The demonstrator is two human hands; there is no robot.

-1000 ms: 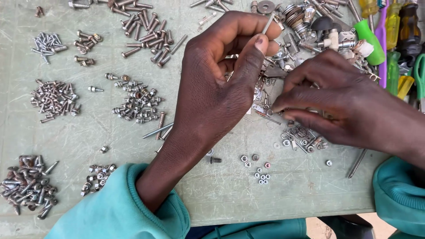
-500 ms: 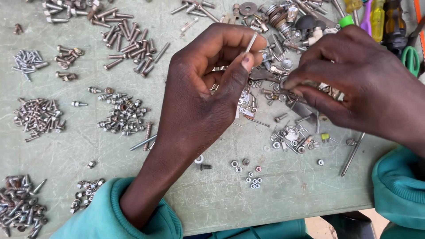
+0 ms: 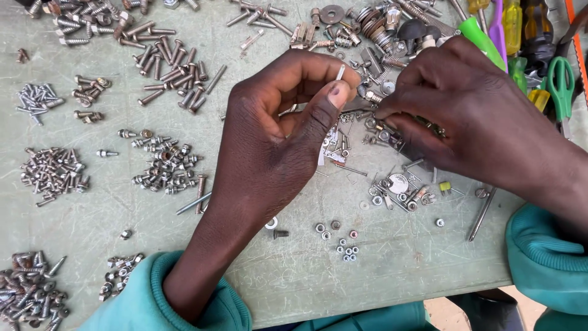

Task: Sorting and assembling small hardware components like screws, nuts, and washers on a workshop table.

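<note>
The left hand (image 3: 269,147) is pinching a thin metal pin (image 3: 340,73), standing nearly upright; the right hand (image 3: 484,122) fingers are pressing together into the loose hardware pile (image 3: 380,132) on the worktop (image 3: 306,270).

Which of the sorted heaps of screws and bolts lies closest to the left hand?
The heap of small washer-head screws, just left of the left hand. The long brown bolts lie farther up, and the other heaps sit out by the table's left edge.

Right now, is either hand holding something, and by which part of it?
The left hand pinches a thin silver metal pin by its lower end, between thumb and fingertips. The right hand reaches into the mixed heap of small metal parts; whether it grips one cannot be told.
</note>
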